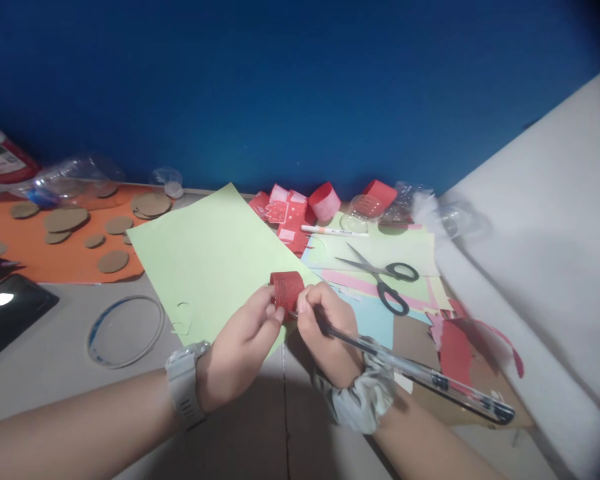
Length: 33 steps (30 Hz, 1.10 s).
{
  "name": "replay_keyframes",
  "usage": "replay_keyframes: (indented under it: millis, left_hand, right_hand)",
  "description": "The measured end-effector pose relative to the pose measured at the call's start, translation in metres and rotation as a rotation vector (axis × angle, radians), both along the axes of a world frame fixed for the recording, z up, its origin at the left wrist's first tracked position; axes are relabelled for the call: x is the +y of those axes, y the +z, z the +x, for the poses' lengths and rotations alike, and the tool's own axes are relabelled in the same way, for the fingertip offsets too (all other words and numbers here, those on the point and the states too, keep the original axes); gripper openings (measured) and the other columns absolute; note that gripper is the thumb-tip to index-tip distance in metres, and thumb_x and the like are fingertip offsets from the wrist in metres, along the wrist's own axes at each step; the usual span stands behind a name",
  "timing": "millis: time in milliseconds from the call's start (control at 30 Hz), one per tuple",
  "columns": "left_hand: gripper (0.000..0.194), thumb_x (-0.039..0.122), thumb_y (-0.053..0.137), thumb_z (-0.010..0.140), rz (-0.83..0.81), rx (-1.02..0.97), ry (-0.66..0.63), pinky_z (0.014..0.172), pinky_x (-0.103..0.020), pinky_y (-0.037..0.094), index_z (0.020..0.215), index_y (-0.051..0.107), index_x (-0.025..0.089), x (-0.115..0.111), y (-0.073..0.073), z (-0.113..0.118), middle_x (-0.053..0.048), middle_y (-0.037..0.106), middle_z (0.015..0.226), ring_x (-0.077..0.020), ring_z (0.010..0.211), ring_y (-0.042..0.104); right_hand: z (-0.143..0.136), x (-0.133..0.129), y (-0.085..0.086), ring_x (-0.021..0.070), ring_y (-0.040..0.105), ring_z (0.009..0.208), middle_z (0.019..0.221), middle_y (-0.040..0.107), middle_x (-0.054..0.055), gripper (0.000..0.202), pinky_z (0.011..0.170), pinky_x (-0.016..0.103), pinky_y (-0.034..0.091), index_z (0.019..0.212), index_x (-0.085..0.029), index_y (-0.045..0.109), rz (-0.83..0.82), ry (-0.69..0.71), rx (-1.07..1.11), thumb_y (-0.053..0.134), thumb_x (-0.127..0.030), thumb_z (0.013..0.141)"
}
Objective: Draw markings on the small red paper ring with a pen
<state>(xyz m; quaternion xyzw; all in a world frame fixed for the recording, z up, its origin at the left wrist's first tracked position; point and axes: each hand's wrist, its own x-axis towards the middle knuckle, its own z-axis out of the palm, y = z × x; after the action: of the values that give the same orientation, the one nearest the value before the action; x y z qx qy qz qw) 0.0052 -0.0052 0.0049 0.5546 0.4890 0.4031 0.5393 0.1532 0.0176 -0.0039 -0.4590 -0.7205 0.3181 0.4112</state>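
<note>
Between my hands is a small red paper-covered ring (288, 288), standing out against the light green sheet (205, 247). My left hand (245, 340) grips its left side, with thumb and fingers closed on the edge. In my right hand (330, 327) is a clear pen (405, 365), its tip end pointing at the ring and its dark end sticking out to the lower right. The right fingertips meet the ring's right edge. Exactly where the pen tip touches is hidden by the fingers. A watch sits on my left wrist, a grey scrunchie on my right.
Scissors (380, 273) lie spread on coloured paper to the right, beside red scraps (455, 350). Red paper rings (325, 201) and a white marker (335, 231) are behind. Cardboard discs (66, 220) rest on orange paper (35, 263); a tape roll (91, 333) and phone (15, 317) lie left.
</note>
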Motion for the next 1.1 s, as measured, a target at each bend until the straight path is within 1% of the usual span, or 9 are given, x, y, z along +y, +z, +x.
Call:
replay_keyframes:
  millis: [133, 300, 533, 733, 833, 933, 1000, 1033, 1100]
  left_hand:
    - [0.034, 0.027, 0.040, 0.098, -0.005, 0.008, 0.006, 0.090, -0.032, 0.044, 0.126, 0.057, 0.015, -0.001, -0.001, 0.000, -0.006, 0.066, 0.100, -0.0204, 0.092, 0.057]
    - [0.035, 0.026, 0.040, 0.098, -0.012, 0.010, 0.003, 0.093, -0.030, 0.042, 0.127, 0.055, 0.014, -0.002, -0.001, -0.001, -0.008, 0.066, 0.111, -0.0199, 0.097, 0.057]
    - [0.034, 0.025, 0.039, 0.099, -0.008, 0.009, -0.010, 0.092, -0.030, 0.043, 0.127, 0.054, 0.014, 0.000, 0.000, -0.001, -0.006, 0.067, 0.108, -0.0192, 0.095, 0.058]
    - [0.033, 0.024, 0.040, 0.098, -0.020, 0.003, -0.007, 0.095, -0.032, 0.043, 0.126, 0.055, 0.014, 0.000, 0.001, -0.001, -0.008, 0.066, 0.117, -0.0198, 0.099, 0.059]
    - [0.032, 0.026, 0.041, 0.099, -0.021, -0.045, 0.010, 0.096, -0.032, 0.044, 0.125, 0.057, 0.015, -0.001, 0.002, 0.000, -0.008, 0.068, 0.117, -0.0200, 0.102, 0.060]
    - [0.031, 0.028, 0.041, 0.100, -0.022, -0.159, 0.088, 0.104, -0.032, 0.040, 0.124, 0.058, 0.016, -0.003, 0.003, 0.001, -0.007, 0.067, 0.123, -0.0217, 0.119, 0.055]
    - [0.032, 0.029, 0.040, 0.101, -0.041, -0.257, 0.121, 0.107, -0.034, 0.038, 0.123, 0.059, 0.017, -0.004, 0.003, 0.001, -0.008, 0.065, 0.128, -0.0240, 0.127, 0.051]
    - [0.033, 0.029, 0.038, 0.101, -0.054, -0.311, 0.119, 0.108, -0.036, 0.038, 0.124, 0.059, 0.017, -0.004, 0.003, 0.001, -0.008, 0.065, 0.129, -0.0255, 0.129, 0.051]
    - [0.036, 0.031, 0.035, 0.102, -0.070, -0.406, 0.094, 0.108, -0.040, 0.039, 0.126, 0.058, 0.017, -0.004, 0.002, 0.001, -0.010, 0.063, 0.132, -0.0282, 0.129, 0.051]
  right_hand:
    - [0.000, 0.000, 0.001, 0.0108, 0.043, 0.056, 0.063, 0.047, -0.005, 0.022, 0.055, 0.023, 0.037, 0.070, -0.022, 0.039, -0.001, -0.006, -0.011, 0.046, -0.021, 0.090]
    - [0.003, 0.000, -0.001, 0.0110, 0.044, 0.057, 0.064, 0.048, -0.004, 0.021, 0.055, 0.024, 0.036, 0.070, -0.022, 0.040, -0.011, 0.065, -0.048, 0.048, -0.019, 0.089]
    - [0.000, 0.000, 0.002, 0.0111, 0.042, 0.056, 0.063, 0.047, -0.004, 0.023, 0.055, 0.024, 0.037, 0.070, -0.023, 0.038, -0.001, 0.007, -0.014, 0.045, -0.022, 0.091]
    - [0.004, 0.000, 0.001, 0.0112, 0.044, 0.057, 0.065, 0.050, -0.004, 0.021, 0.054, 0.025, 0.036, 0.070, -0.022, 0.040, -0.004, 0.084, -0.041, 0.048, -0.019, 0.089]
    - [0.004, -0.002, -0.002, 0.0110, 0.043, 0.056, 0.065, 0.049, -0.004, 0.022, 0.054, 0.025, 0.037, 0.072, -0.023, 0.039, 0.072, 0.080, 0.076, 0.047, -0.015, 0.090]
    - [-0.002, -0.005, -0.006, 0.0109, 0.044, 0.053, 0.068, 0.049, -0.003, 0.015, 0.051, 0.025, 0.037, 0.082, -0.024, 0.043, 0.217, 0.062, 0.243, 0.045, -0.012, 0.091]
    - [-0.005, -0.009, -0.005, 0.0123, 0.047, 0.051, 0.069, 0.050, -0.002, 0.010, 0.046, 0.026, 0.036, 0.094, -0.025, 0.046, 0.323, 0.023, 0.330, 0.043, -0.015, 0.092]
    - [-0.005, -0.012, -0.004, 0.0133, 0.048, 0.050, 0.069, 0.050, -0.001, 0.012, 0.045, 0.027, 0.037, 0.100, -0.025, 0.047, 0.374, 0.002, 0.359, 0.043, -0.017, 0.092]
    - [-0.002, -0.022, 0.002, 0.0150, 0.049, 0.048, 0.067, 0.048, -0.001, 0.014, 0.043, 0.029, 0.038, 0.105, -0.027, 0.050, 0.440, -0.020, 0.383, 0.044, -0.022, 0.093]
